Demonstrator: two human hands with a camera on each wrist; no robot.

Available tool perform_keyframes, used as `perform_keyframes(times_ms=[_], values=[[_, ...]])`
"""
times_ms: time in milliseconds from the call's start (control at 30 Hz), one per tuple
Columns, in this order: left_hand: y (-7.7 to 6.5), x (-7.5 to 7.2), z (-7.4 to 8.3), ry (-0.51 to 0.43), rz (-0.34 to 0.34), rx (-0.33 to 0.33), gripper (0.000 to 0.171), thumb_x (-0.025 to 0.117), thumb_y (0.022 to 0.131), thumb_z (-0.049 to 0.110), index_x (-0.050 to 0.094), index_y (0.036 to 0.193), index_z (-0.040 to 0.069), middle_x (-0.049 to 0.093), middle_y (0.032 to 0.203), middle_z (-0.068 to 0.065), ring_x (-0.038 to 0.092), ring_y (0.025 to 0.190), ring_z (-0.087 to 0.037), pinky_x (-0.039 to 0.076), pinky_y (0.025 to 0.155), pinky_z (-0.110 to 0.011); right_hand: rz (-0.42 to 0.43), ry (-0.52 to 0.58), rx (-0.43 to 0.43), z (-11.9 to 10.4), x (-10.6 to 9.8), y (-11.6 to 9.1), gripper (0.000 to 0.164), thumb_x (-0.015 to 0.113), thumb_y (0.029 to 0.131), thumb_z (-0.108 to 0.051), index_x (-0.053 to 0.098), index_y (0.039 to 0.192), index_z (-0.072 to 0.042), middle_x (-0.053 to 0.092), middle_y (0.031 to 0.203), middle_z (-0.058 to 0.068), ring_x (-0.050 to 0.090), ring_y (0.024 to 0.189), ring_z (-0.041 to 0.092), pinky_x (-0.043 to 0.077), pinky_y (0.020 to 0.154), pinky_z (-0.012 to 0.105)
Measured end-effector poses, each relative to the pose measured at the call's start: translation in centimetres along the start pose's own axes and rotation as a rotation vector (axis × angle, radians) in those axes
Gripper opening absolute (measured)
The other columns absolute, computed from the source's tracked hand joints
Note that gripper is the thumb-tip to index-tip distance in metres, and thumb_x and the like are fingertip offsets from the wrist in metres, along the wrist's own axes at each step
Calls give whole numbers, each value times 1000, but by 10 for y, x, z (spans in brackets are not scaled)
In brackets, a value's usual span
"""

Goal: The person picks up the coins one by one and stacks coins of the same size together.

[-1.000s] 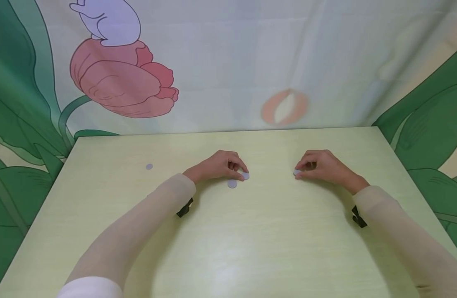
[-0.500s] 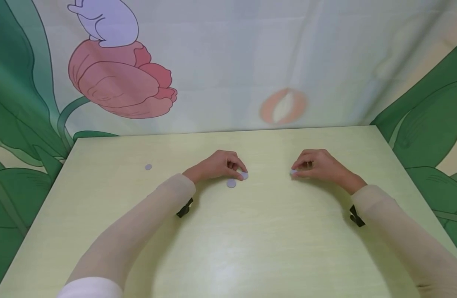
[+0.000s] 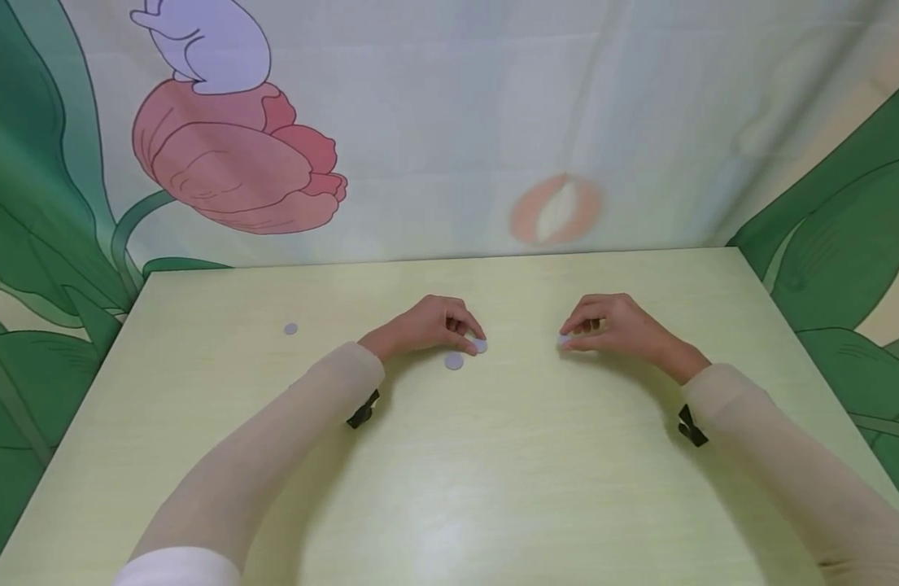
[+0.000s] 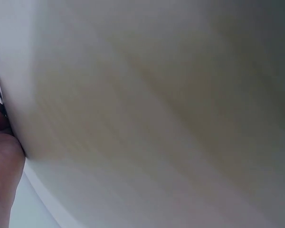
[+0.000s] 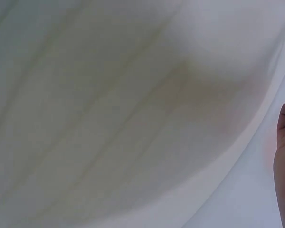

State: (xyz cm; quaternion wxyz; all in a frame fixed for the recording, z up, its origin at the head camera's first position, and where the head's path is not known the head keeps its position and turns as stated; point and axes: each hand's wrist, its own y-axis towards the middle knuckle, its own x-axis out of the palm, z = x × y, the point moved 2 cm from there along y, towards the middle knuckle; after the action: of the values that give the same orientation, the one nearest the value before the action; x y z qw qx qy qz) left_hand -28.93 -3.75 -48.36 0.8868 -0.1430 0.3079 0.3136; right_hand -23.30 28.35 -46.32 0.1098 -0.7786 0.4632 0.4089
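A pale lilac round flat disc [image 3: 481,346] sits pinched at its rim in the narrow grip of the left hand [image 3: 436,322]. At three o'clock, the right hand [image 3: 616,322] likewise pinches a second disc [image 3: 563,340]. Both should handle light and stiff, best taken by the edge. A third disc [image 3: 454,360] lies at eight o'clock, a fourth disc [image 3: 291,329] well off toward nine, on the pale yellow wood-grain bench [image 3: 449,472].

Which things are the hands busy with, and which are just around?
Likely for the job:
pale disc, pinched by the left hand
second disc, pinched by the right hand
loose disc near the left hand
perhaps the lone disc farther left

Just around:
flower-printed curtain
table
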Motion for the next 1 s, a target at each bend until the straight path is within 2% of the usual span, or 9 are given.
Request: perform_keyframes(times_ms=[200,533,800,1000], values=[[-1,0,1,-9,0,-8,20,85,84,23,82,103,18,61,85,0,55,81,-15,43,73,-25,-29,48,-6,-8,6,4,14,89,79,-20,80,91,-23,67,87,-11,58,78,11,48,69,23],[-3,-2,5,-20,0,-7,19,85,85,21,82,103,17,61,84,-1,54,80,-16,43,73,-25,-30,33,-50,-16,13,13,16,90,78,-17,80,90,-20,67,86,-11,58,77,11,49,69,23],[-2,-2,2,-23,-1,0,19,85,85,23,82,103,19,61,84,0,54,80,-16,44,73,-25,-37,22,-85,-23,17,23,16,90,78,-19,80,90,-21,68,89,-12,59,79,10,53,71,29],[0,-2,-1,-10,-4,6,19,85,85,26,82,103,21,61,84,0,55,80,-15,44,73,-25,-45,28,-140,-25,21,29,19,91,76,-16,81,91,-18,68,88,-11,59,78,9,53,71,28]])
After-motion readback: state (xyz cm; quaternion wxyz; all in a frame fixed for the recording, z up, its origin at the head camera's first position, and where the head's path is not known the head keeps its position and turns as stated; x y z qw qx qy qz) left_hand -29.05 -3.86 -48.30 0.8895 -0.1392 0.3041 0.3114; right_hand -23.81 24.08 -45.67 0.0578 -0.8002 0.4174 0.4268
